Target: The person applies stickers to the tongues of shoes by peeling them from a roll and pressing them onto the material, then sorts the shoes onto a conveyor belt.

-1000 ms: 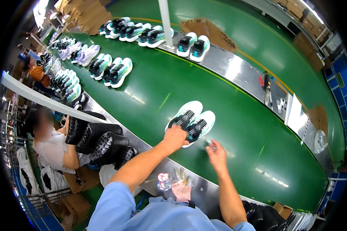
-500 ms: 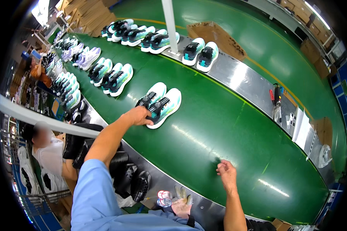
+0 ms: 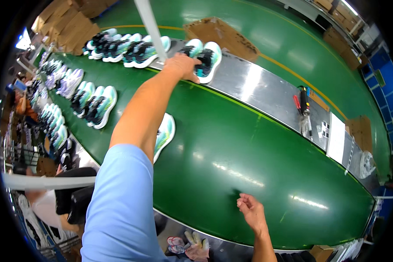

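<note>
The left hand (image 3: 182,66) is stretched far across the green surface (image 3: 249,148) to a pair of shoes (image 3: 203,56) with pale turquoise soles, which lies on the metal strip (image 3: 266,87) along the far edge. The fingers are curled loosely and lie against the near side of the pair; whether they have closed a grip on it cannot be told from this angle. The right hand (image 3: 251,212) hovers low over the near edge of the surface, fingers half curled, holding nothing.

A single shoe (image 3: 166,133) of the same kind lies on the surface, partly hidden under the left forearm. More pairs (image 3: 94,102) are set out in rows to the left. A flat piece of cardboard (image 3: 220,37) lies beyond the metal strip, and a red-handled tool (image 3: 302,102) rests on the strip to the right. Another person (image 3: 48,205) sits at the lower left, below the surface.
</note>
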`<control>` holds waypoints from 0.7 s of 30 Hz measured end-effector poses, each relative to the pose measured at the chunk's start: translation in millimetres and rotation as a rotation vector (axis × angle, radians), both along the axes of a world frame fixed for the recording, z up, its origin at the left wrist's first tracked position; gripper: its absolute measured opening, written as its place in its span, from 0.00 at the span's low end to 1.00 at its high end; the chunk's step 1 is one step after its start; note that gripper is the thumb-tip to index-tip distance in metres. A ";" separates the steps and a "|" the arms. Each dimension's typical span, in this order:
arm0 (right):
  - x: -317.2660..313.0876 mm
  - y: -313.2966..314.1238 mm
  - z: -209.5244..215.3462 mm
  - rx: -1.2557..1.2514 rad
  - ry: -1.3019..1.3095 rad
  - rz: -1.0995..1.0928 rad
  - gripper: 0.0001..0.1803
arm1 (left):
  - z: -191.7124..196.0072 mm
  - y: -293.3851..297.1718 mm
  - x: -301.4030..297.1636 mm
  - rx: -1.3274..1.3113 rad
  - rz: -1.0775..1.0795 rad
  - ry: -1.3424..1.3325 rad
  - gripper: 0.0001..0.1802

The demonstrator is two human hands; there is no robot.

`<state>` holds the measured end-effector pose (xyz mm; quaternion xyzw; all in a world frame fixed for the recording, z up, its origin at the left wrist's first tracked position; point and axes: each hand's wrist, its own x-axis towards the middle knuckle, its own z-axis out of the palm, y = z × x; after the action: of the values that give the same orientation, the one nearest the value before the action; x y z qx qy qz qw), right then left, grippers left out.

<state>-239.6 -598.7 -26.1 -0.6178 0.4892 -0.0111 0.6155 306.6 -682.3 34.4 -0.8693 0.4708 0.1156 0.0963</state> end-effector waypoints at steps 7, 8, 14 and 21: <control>-78.7 7.3 -14.7 0.139 0.114 -0.208 0.19 | -58.4 -29.8 30.2 -0.119 0.037 0.104 0.34; -87.5 10.6 -15.5 0.153 0.137 -0.227 0.18 | -56.5 -29.4 25.7 -0.149 0.099 0.144 0.31; -80.9 21.8 13.6 0.142 -0.024 -0.302 0.18 | -13.6 15.3 -146.6 -0.230 0.096 0.000 0.23; -66.3 44.2 76.8 0.003 -0.111 -0.281 0.18 | -3.2 176.1 -449.6 -0.385 -0.023 0.192 0.09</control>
<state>-305.9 -554.5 50.7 -0.5407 0.5361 -0.1307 0.6350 -142.9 -506.2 31.2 -0.8513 0.5011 0.1045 -0.1154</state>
